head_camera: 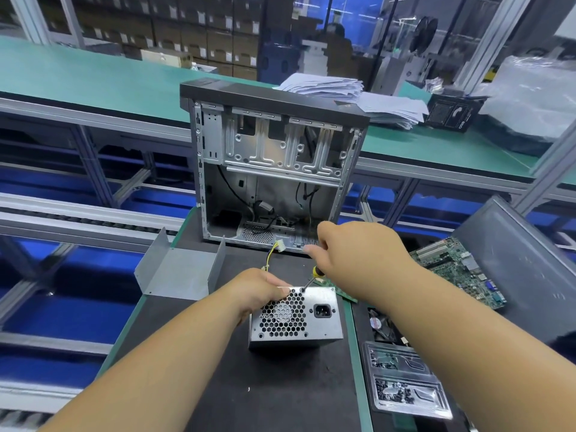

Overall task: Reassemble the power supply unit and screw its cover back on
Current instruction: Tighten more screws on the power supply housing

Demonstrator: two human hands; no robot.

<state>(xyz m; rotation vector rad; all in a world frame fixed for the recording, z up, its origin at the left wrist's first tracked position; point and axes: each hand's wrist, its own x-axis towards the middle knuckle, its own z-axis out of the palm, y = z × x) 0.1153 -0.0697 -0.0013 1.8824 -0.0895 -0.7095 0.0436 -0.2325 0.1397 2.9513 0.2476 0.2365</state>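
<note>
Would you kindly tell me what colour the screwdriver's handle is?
Yellow and black on the screwdriver, gripped by the right hand; head view.

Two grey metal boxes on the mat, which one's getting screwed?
The power supply unit with the honeycomb grille, nearest the camera: left hand steadies it, screwdriver tip on its top edge. The bent cover lies untouched, left.

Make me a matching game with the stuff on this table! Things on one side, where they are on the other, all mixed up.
Things:
1. silver metal power supply box
2. yellow-handled screwdriver
3. green circuit board
4. folded grey metal cover

Places:
A. lying far right
B. in the right hand
C. steadied by the left hand
D. lying left of the box

Pairs: 1-C, 2-B, 3-A, 4-D
</note>
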